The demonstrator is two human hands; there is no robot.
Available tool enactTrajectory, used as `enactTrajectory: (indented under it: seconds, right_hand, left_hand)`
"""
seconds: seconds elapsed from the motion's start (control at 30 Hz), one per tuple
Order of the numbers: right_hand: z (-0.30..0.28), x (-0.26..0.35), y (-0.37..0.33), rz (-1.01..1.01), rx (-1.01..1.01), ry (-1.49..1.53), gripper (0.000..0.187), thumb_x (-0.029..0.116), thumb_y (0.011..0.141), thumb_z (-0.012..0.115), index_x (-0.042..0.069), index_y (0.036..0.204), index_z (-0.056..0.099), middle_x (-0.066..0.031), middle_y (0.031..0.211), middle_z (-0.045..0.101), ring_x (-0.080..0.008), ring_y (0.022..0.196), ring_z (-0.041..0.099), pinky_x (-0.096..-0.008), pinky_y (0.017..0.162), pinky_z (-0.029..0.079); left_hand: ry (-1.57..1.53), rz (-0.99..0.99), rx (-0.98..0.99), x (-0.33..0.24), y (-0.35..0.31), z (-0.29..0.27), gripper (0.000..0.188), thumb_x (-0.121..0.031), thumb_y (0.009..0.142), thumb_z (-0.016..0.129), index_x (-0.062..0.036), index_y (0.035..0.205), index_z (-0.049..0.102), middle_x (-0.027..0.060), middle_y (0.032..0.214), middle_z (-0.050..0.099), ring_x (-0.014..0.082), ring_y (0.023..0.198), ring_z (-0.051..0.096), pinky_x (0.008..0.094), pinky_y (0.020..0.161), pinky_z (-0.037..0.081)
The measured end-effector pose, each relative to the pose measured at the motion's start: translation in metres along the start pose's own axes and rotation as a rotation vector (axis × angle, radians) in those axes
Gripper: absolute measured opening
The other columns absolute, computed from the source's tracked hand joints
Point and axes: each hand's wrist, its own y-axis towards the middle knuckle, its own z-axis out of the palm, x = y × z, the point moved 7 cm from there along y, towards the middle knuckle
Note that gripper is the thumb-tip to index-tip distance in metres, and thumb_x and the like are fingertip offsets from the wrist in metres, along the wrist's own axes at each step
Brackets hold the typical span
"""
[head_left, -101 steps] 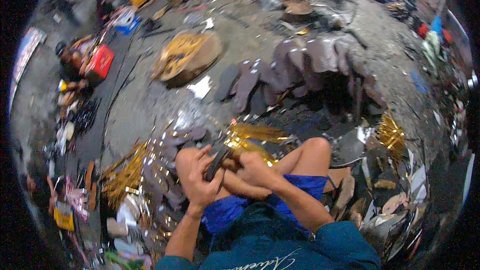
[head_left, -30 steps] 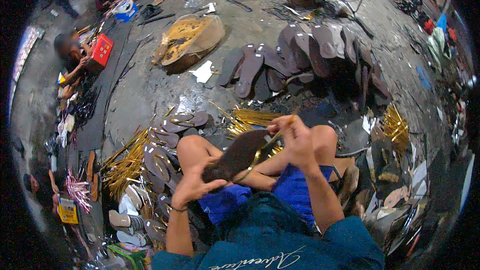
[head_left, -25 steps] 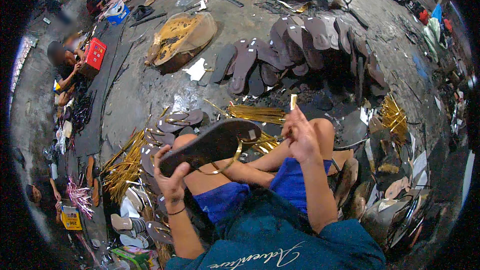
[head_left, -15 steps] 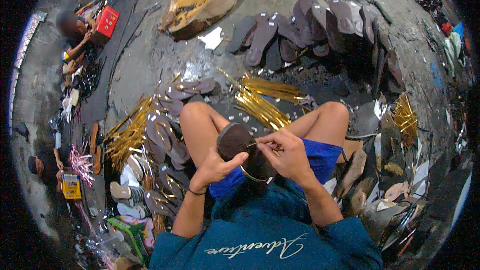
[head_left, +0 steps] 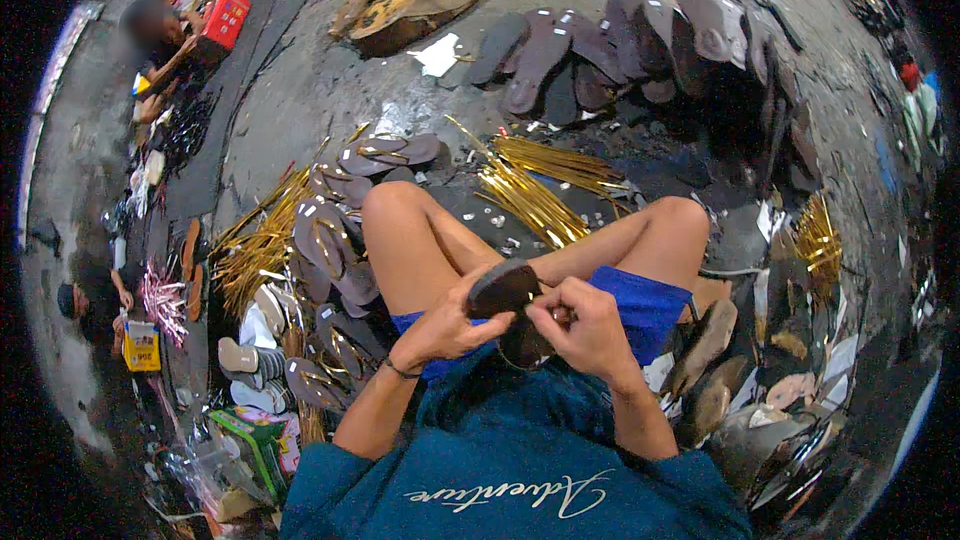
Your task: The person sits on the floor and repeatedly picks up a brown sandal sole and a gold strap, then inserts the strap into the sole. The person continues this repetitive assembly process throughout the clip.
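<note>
Before the shirt (head_left: 510,440), the sandal (head_left: 502,287) stretches lengthwise outward, rounded end foremost.

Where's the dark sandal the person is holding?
In the head view, the dark sandal is a little below the middle, in the person's left hand, near the teal shirt, with the right hand close by on its right.

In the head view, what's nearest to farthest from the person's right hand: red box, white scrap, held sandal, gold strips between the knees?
From the right hand:
1. Held sandal, just left.
2. Gold strips, ahead between the knees.
3. White scrap, farther ahead, left.
4. Red box, far upper left.
</note>
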Motion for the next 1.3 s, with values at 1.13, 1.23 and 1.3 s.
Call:
enactTrajectory:
  seconds: [1.13, 1.23, 1.3]
  right_hand:
    - [-0.056, -0.009, 0.106, -0.251, -0.084, -0.027, 0.019, 0.0, 0.077, 0.069, 0.007, 0.093, 0.064, -0.0169, 0.132, 0.054, -0.0353, 0.118, 0.056, -0.0399, 0.097, 0.046]
    - [-0.017, -0.01, 0.122, -0.158, -0.011, 0.074, 0.027, -0.005, 0.077, 0.067, 0.002, 0.1, 0.056, -0.0168, 0.122, 0.059, -0.0288, 0.114, 0.059, -0.0362, 0.093, 0.049]
    - [0.015, -0.021, 0.138, -0.172, -0.05, 0.273, 0.042, 0.001, 0.081, 0.069, 0.002, 0.115, 0.044, -0.017, 0.123, 0.057, -0.0258, 0.112, 0.059, -0.037, 0.091, 0.05]
  left_hand:
    - [-1.06, -0.029, 0.065, 0.013, -0.003, 0.027, 0.043, -0.021, 0.09, 0.052, 0.0049, 0.125, 0.049, 0.0173, 0.124, 0.056, 0.0279, 0.116, 0.054, 0.0398, 0.102, 0.041]
    - [-0.223, -0.004, -0.241, -0.018, -0.001, -0.002, 0.061, -0.009, 0.087, 0.06, 0.0062, 0.139, 0.033, 0.0177, 0.135, 0.048, 0.0257, 0.126, 0.045, 0.038, 0.107, 0.035]
    - [-0.134, -0.035, -0.407, -0.016, -0.01, -0.021, 0.066, -0.003, 0.085, 0.061, 0.0055, 0.142, 0.027, 0.0166, 0.137, 0.045, 0.0248, 0.126, 0.045, 0.0374, 0.107, 0.034]
